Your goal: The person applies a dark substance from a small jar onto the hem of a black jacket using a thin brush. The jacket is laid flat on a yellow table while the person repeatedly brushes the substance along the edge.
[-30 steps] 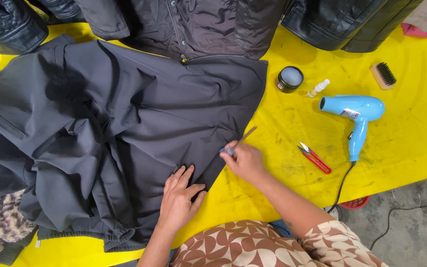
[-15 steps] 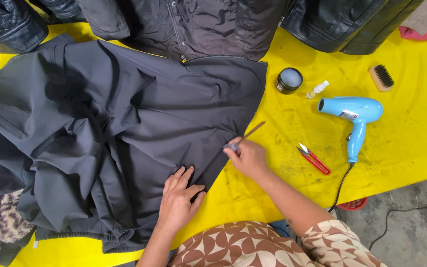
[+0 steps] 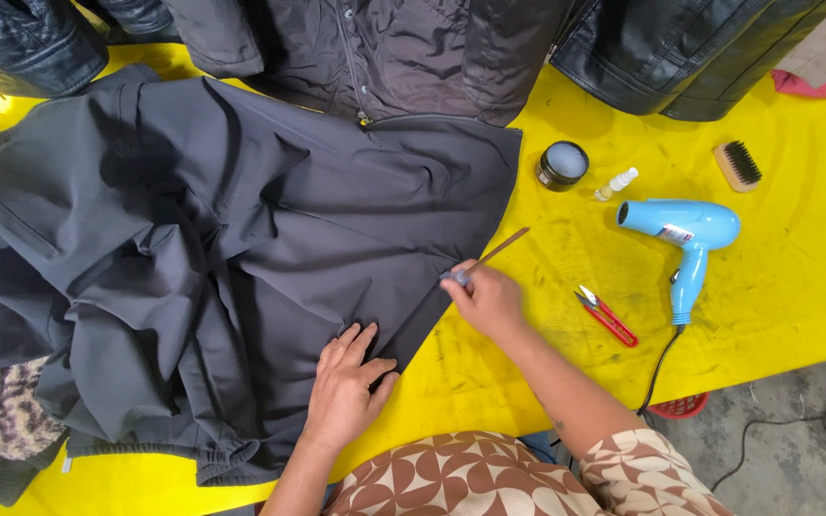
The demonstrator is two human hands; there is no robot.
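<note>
Here the left hand [image 3: 346, 380] lay flat with fingers spread on the dark grey jacket [image 3: 222, 258], pressing it down on the yellow desk [image 3: 547, 401]. Just beside it, the right hand [image 3: 488, 298] pinched a thin brown stick [image 3: 494, 254] at the jacket's edge. Near the right hand lay small red snips [image 3: 607, 315]. Past them were a blue hair dryer [image 3: 685, 234], a round black tin [image 3: 562, 164], a tiny bottle [image 3: 616, 183] and a brush [image 3: 738, 165].
</note>
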